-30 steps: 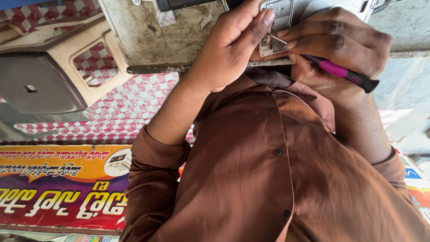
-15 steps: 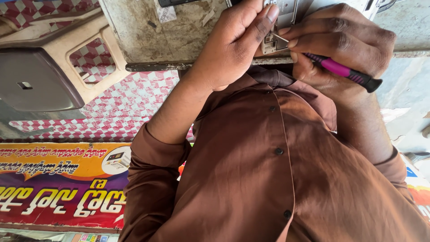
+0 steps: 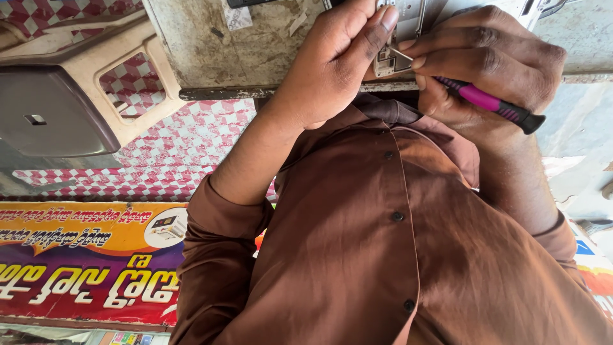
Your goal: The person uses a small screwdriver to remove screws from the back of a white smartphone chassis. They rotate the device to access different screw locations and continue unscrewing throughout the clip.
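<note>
My left hand [image 3: 332,61] pinches the opened phone [image 3: 391,54] at the workbench [image 3: 211,45] edge. My right hand [image 3: 491,57], closed around the pink screwdriver [image 3: 488,102], has moved its tip closer onto the phone's metal part since a second ago.

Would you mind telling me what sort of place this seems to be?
Probably a small electronics repair stall: a worn workbench, an opened device under the left hand, a pink-handled screwdriver in the right hand, and a colourful banner.
</note>
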`<action>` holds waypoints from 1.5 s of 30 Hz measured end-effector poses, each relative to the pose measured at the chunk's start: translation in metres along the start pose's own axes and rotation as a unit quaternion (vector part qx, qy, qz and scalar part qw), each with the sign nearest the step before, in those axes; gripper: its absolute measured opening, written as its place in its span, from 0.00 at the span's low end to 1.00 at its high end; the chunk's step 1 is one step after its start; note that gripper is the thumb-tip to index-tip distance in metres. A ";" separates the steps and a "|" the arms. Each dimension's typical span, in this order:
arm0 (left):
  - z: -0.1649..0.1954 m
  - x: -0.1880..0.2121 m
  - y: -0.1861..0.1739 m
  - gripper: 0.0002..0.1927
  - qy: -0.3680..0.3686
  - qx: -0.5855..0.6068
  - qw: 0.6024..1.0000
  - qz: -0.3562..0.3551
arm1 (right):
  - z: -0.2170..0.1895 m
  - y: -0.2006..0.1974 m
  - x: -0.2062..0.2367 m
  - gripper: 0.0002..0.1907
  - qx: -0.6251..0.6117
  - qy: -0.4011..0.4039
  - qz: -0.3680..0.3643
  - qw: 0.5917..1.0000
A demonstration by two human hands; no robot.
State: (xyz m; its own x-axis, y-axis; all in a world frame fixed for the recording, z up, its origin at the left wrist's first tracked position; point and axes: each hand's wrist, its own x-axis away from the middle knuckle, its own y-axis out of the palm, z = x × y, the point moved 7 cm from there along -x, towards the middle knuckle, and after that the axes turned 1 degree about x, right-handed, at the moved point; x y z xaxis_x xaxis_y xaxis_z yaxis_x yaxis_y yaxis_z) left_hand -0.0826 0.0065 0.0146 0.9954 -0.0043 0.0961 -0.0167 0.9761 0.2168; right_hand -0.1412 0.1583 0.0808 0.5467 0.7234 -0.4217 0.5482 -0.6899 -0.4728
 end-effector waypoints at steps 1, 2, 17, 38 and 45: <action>-0.003 0.001 -0.001 0.11 -0.012 -0.005 1.000 0.003 | 0.000 0.000 0.000 0.06 -0.006 -0.004 -0.002 1.000; -0.005 0.001 -0.001 0.11 -0.018 -0.007 1.000 0.003 | 0.000 0.000 0.000 0.06 -0.010 -0.007 0.000 1.000; -0.012 0.003 -0.003 0.12 -0.018 0.008 1.000 0.000 | -0.001 0.001 -0.003 0.05 -0.004 -0.006 0.004 1.000; -0.010 0.004 -0.002 0.11 -0.027 -0.017 0.999 -0.003 | 0.001 0.000 0.000 0.05 -0.002 -0.001 0.017 1.000; -0.014 0.004 -0.002 0.11 -0.027 -0.006 1.000 -0.001 | 0.001 0.000 -0.002 0.05 -0.006 0.002 0.002 1.000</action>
State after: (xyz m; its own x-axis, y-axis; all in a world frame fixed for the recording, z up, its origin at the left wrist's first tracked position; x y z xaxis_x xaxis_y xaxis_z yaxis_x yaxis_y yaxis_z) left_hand -0.0775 0.0072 0.0006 0.9889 -0.0167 0.1478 -0.0141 0.9787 0.2048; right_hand -0.1422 0.1569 0.0810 0.5517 0.7208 -0.4196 0.5532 -0.6928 -0.4626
